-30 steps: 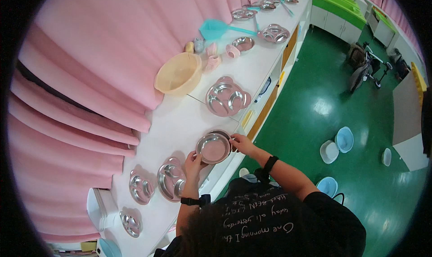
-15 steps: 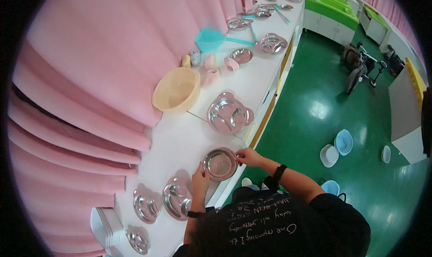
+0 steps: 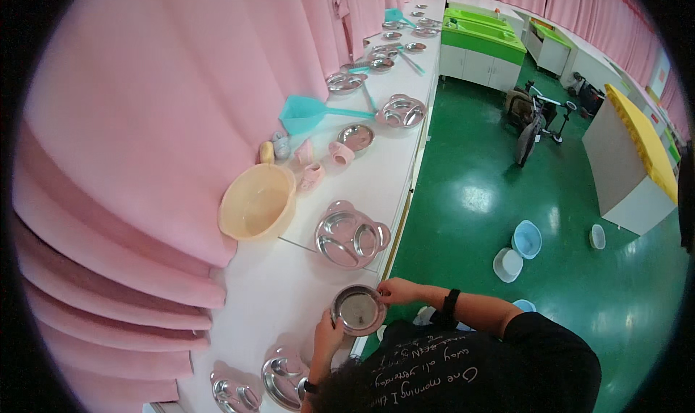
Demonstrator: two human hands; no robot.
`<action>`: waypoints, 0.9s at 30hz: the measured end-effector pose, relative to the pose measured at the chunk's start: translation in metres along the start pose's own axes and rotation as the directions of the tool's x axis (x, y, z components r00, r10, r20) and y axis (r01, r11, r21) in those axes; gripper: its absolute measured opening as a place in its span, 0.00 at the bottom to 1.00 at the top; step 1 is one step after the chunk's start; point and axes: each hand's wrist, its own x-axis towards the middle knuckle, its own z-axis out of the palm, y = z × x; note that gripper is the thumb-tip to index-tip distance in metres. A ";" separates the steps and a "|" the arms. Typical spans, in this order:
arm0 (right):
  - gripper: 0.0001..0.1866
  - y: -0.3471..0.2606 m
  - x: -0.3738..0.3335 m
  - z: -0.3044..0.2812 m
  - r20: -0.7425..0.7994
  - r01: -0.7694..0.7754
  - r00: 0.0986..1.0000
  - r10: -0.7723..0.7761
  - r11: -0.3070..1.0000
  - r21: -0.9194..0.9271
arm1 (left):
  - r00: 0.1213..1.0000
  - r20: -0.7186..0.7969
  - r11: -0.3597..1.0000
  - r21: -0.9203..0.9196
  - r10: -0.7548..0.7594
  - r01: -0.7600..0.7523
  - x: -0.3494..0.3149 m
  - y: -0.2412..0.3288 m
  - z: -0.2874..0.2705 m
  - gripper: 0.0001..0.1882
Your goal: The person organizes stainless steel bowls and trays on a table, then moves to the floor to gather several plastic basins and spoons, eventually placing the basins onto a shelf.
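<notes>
A round, shallow stainless steel bowl [image 3: 358, 310] is held between my hands above the front edge of the white counter. My left hand [image 3: 329, 330] grips its left rim, and my right hand [image 3: 394, 291] has its fingers closed on the right rim. Just beyond the bowl lies a bear-shaped divided steel plate [image 3: 349, 233]. Another divided plate [image 3: 284, 375] rests beside my left forearm, with a smaller divided plate [image 3: 235, 393] to its left.
A cream plastic basin [image 3: 233, 209] stands against the pink curtain [image 3: 181, 123]. Farther along are pink cups [image 3: 311, 176], a steel bowl [image 3: 355, 138] and a turquoise scoop [image 3: 302, 115]. Blue basin [image 3: 527, 239] and white basin [image 3: 508, 265] sit on the green floor beside a tricycle [image 3: 536, 120].
My view has tilted up toward the far end of the counter, so everything sits lower in the picture. Both hands still hold the bowl.
</notes>
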 end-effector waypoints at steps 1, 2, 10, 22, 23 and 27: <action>0.16 0.003 0.000 -0.004 -0.022 -0.001 1.000 0.000 0.998 -0.065 | 0.989 0.093 0.991 -0.066 -0.111 0.118 0.001 0.012 -0.003 0.21; 0.16 0.007 -0.004 -0.009 -0.058 0.001 0.998 -0.003 0.999 -0.032 | 0.958 0.191 0.964 -0.117 -0.215 0.240 0.005 0.021 -0.002 0.19; 0.13 0.037 -0.035 -0.119 -0.095 0.077 0.993 -0.076 0.997 0.001 | 0.997 0.069 0.985 -0.170 0.019 -0.007 0.054 0.086 0.063 0.18; 0.12 0.141 -0.083 -0.319 -0.353 0.091 0.935 -0.040 0.987 0.129 | 0.988 -0.012 0.975 -0.155 0.157 -0.157 0.200 0.266 0.171 0.25; 0.12 0.149 -0.083 -0.331 -0.360 0.100 0.932 -0.040 0.983 0.151 | 0.989 -0.019 0.976 -0.160 0.147 -0.148 0.209 0.276 0.175 0.25; 0.11 0.143 -0.068 -0.370 -0.366 0.106 0.930 -0.044 0.983 0.151 | 0.992 -0.063 0.984 -0.132 0.111 -0.119 0.242 0.290 0.183 0.23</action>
